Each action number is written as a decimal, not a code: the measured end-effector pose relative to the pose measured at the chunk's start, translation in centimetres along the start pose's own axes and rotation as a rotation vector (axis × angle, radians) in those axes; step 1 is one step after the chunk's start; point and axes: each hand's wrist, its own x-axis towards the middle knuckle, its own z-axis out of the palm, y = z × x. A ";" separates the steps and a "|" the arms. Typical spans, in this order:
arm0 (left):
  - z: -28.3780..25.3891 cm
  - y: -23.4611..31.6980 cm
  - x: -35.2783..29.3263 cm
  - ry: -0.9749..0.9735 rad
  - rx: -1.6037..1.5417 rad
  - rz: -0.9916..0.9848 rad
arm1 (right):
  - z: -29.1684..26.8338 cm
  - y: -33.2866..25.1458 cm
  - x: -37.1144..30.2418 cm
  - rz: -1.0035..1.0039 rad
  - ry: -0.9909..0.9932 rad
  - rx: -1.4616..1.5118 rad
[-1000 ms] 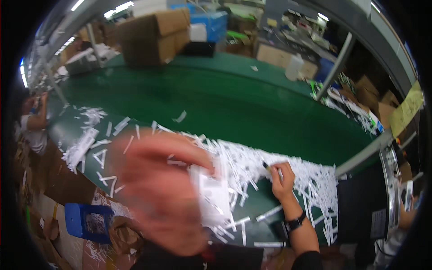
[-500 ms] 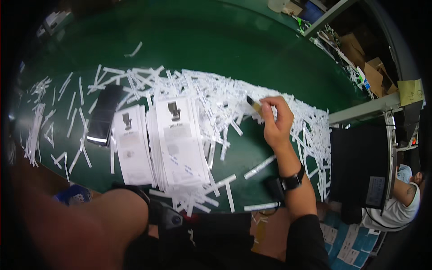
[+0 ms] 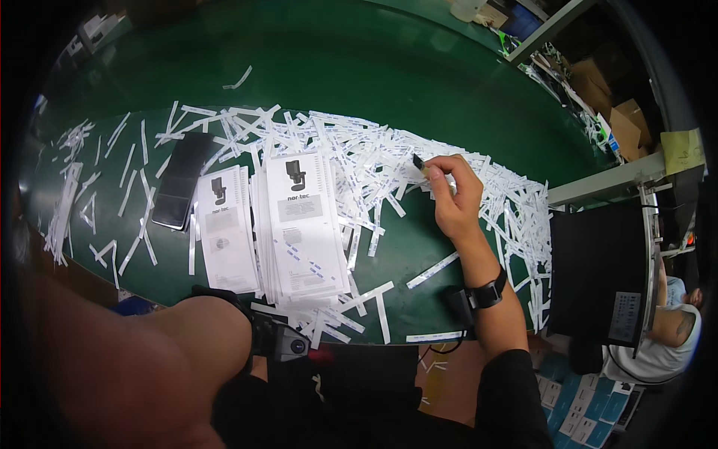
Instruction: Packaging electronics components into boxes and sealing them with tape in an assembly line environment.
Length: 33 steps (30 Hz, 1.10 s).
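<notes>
My right hand (image 3: 458,196) is closed in a pinch on a small black-tipped, tan tool (image 3: 420,163) whose exact kind I cannot make out. It hovers at the near side of a wide heap of white paper strips (image 3: 374,153). My left arm (image 3: 191,337) bends in from the lower left, and the fingers of that hand are hidden behind the wrist-worn camera (image 3: 290,344). Just beyond it lie two stacks of printed leaflets, a left stack (image 3: 224,251) and a thicker right stack (image 3: 303,217), each topped with a microphone picture. Several loose strips lie across the right stack.
A dark phone (image 3: 179,183) lies left of the leaflets on the green table (image 3: 284,56). More strips (image 3: 67,198) are scattered at the far left. To the right stand a black panel (image 3: 598,277) and a metal frame (image 3: 609,179). Another person (image 3: 677,337) is beyond the panel.
The view has shifted slightly and sharpened. My right hand keeps its pinch on the small tool over the strips. The leaflets and phone lie as before.
</notes>
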 end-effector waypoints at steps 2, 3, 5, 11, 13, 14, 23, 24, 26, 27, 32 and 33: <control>-1.1 -0.6 0.2 0.019 0.094 -0.053 | 1.0 -0.2 0.5 0.044 -0.043 0.008; -1.5 0.3 -0.1 0.044 0.134 -0.073 | 0.3 -0.2 0.3 0.032 -0.030 -0.007; -2.2 1.5 -1.8 0.074 0.203 -0.112 | -1.6 -0.3 -0.1 0.054 0.011 -0.033; -7.8 -0.4 -4.2 0.147 0.894 0.364 | -0.5 -0.9 -0.1 -0.008 0.050 -0.006; -12.6 0.1 -5.6 0.151 1.514 0.735 | 0.8 -2.8 1.0 -0.064 0.018 0.047; -10.0 0.8 -4.7 0.142 1.462 0.751 | -0.3 -1.1 -0.1 -0.018 -0.005 -0.017; -3.6 16.6 -5.6 -1.146 3.246 2.027 | -1.0 -0.6 -0.4 0.001 0.011 -0.011; -3.0 15.7 -4.0 -1.099 3.292 2.032 | -0.5 -0.4 -0.3 0.011 0.010 0.010; -1.9 13.7 -0.6 -1.010 3.371 2.046 | -0.4 -0.4 -0.1 0.040 -0.053 0.000; -1.3 12.6 1.2 -0.957 3.412 2.045 | -0.5 -0.6 -0.3 0.051 -0.068 -0.017; 1.9 7.8 7.9 -0.707 3.695 1.935 | -0.6 -0.5 -0.5 0.044 -0.065 0.008; 2.0 7.4 8.4 -0.648 3.770 1.891 | -0.6 -0.6 -0.6 0.057 -0.058 0.009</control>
